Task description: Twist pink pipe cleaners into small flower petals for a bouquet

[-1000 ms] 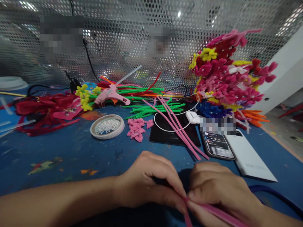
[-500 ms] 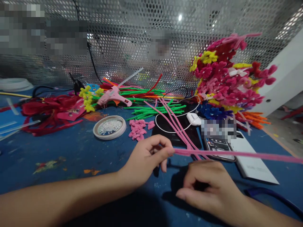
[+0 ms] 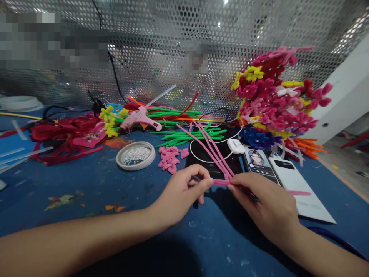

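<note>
Between thumb and fingers, my left hand (image 3: 184, 190) pinches one end of a pink pipe cleaner (image 3: 220, 182). My right hand (image 3: 263, 204) pinches the same strip a short way to the right, and its far end sticks out beyond that hand over a white box. Several other pink pipe cleaners (image 3: 211, 152) slant away behind the fingers, across a black flat device (image 3: 198, 159). Small pink looped pieces (image 3: 168, 158) lie in a pile beyond my left hand. To their left stands a round dish of white beads (image 3: 136, 156).
A pink glue gun (image 3: 141, 118) lies at the back beside green pipe cleaners (image 3: 190, 136). A fuzzy flower bouquet (image 3: 273, 96) stands back right. Near my right hand are a phone (image 3: 259, 163), a white box (image 3: 308, 196) and a white earbud case (image 3: 235, 146). Red ribbons (image 3: 63, 132) lie left.
My right hand has risen from below the pink pipe cleaner and closed on it, close to my left hand. The left hand keeps its pinch. The view has shifted slightly.
</note>
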The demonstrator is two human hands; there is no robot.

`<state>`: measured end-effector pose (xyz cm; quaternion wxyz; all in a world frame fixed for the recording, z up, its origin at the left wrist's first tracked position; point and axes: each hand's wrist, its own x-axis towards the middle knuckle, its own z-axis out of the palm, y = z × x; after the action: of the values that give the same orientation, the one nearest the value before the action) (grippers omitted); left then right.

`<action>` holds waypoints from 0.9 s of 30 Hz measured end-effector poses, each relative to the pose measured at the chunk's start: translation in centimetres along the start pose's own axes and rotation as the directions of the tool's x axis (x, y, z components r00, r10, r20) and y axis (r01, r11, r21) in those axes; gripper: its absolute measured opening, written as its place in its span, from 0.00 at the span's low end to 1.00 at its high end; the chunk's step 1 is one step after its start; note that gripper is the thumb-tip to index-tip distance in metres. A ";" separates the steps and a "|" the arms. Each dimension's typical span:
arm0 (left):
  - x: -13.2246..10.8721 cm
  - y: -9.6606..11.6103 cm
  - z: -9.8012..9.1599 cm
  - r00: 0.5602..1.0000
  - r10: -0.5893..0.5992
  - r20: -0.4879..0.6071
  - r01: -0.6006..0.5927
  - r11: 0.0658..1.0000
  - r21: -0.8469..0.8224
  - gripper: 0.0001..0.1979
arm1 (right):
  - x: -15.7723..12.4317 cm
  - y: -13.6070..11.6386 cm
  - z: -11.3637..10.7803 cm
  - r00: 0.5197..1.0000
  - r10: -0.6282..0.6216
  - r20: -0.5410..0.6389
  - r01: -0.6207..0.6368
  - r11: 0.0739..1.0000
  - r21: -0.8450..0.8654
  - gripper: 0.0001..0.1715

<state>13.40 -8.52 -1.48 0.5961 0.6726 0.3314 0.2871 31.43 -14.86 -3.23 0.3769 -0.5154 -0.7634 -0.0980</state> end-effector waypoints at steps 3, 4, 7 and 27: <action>0.1 -0.2 -0.1 0.999 -0.011 0.035 0.011 1.000 -0.002 0.08 | -0.2 -0.2 0.0 1.000 -0.021 0.012 0.021 0.999 0.035 0.06; 0.1 -0.3 -0.1 0.998 -0.018 0.055 0.018 1.000 0.004 0.08 | -0.2 -0.3 0.0 0.999 -0.039 0.018 0.038 0.998 0.047 0.06; 0.1 -0.4 0.0 0.993 -0.057 0.103 0.054 0.998 0.033 0.08 | -0.5 -0.3 0.1 0.996 -0.093 -0.005 0.093 0.993 0.071 0.05; -0.2 -0.4 0.1 0.995 -0.016 0.095 0.003 0.991 0.135 0.06 | -0.3 -0.4 0.5 0.991 -0.119 0.054 0.111 0.986 0.126 0.07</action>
<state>13.32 -8.70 -1.94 0.5659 0.7227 0.3241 0.2288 30.87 -14.95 -3.67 0.3779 -0.4491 -0.8076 -0.0569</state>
